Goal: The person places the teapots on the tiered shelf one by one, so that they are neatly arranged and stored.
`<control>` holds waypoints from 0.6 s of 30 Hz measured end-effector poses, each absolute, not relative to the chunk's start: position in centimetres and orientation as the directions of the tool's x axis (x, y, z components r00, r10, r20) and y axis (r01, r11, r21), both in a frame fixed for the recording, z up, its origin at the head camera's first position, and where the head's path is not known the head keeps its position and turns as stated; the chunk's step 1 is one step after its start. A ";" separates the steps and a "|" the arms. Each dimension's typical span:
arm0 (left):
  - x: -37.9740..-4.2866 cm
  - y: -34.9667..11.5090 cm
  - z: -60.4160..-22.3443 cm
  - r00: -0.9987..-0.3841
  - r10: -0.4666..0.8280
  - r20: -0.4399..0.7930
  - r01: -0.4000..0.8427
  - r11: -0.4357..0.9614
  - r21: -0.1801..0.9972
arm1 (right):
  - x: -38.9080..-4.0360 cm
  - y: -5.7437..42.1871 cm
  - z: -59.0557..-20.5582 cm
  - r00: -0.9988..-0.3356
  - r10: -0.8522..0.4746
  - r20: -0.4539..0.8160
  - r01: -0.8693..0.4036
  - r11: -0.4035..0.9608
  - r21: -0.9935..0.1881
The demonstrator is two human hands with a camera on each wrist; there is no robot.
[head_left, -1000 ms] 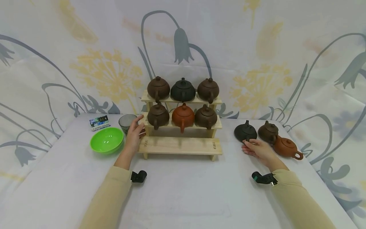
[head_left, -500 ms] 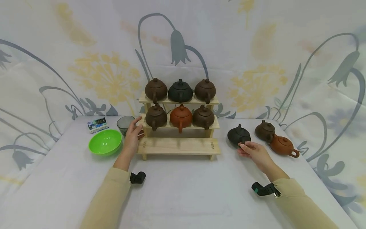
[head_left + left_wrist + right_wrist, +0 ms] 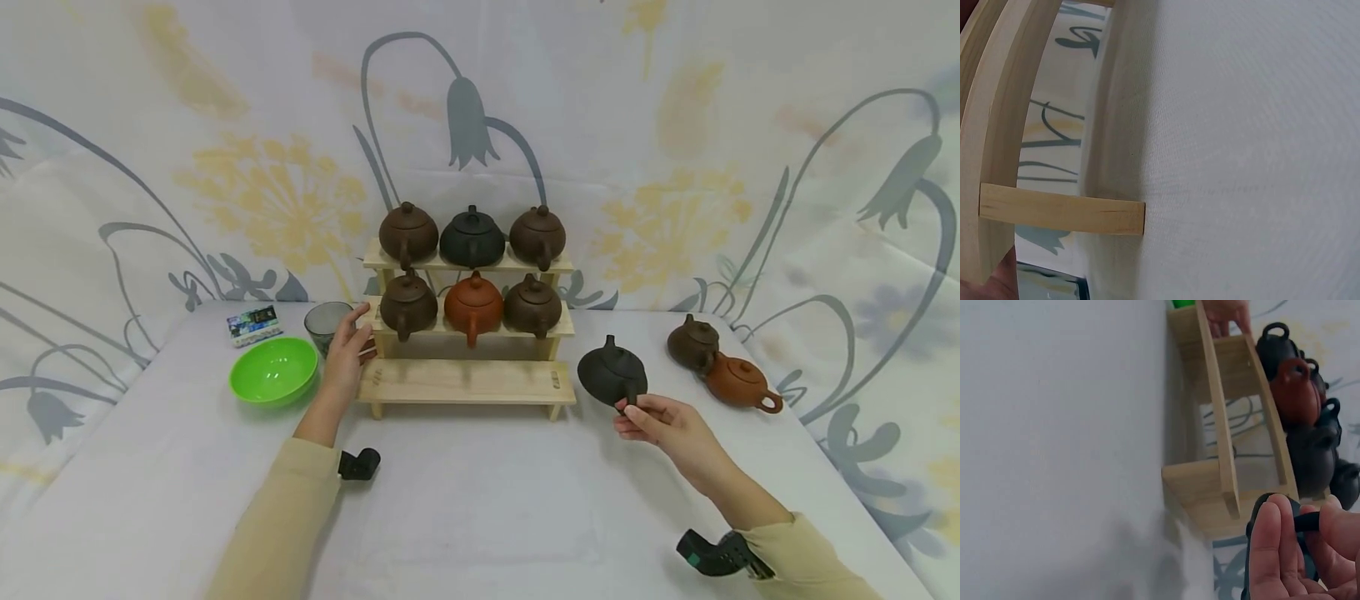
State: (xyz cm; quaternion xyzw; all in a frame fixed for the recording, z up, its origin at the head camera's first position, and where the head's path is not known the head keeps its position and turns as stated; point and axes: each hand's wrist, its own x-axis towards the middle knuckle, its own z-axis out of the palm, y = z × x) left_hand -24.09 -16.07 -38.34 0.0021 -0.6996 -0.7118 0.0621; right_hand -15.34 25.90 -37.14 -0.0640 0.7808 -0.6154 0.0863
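In the head view, my right hand (image 3: 672, 432) pinches a black clay teapot (image 3: 609, 372) by its handle, holding it above the white table. The teapot tilts slightly, lid on, right of the three-tier wooden rack (image 3: 465, 383). In the right wrist view, thumb and fingers (image 3: 1267, 550) close round the dark handle, and the pot body is mostly hidden behind them. My left hand (image 3: 343, 364) grips the rack's left end by the middle tier; some of its fingers are hidden. Brown, black and orange-red teapots (image 3: 473, 303) stand on the upper two tiers, while the lowest is bare.
A brown teapot (image 3: 693, 342) and an orange-brown teapot (image 3: 742, 382) touch each other at the right. Left of the rack stand a green bowl (image 3: 273, 372), a grey glass cup (image 3: 324, 323) and a small patterned box (image 3: 253, 325). Patterned cloth (image 3: 652, 125) hangs behind.
My right hand has lifted the black teapot off the table and brought it left and nearer, towards the rack. The left hand stays at the rack's end.
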 end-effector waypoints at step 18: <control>-24.0 -16.0 -38.3 -0.993 -0.092 0.078 0.079 -0.012 0.997 | -13.1 21.1 -37.2 -0.906 -0.423 -0.026 -0.053 0.174 -0.983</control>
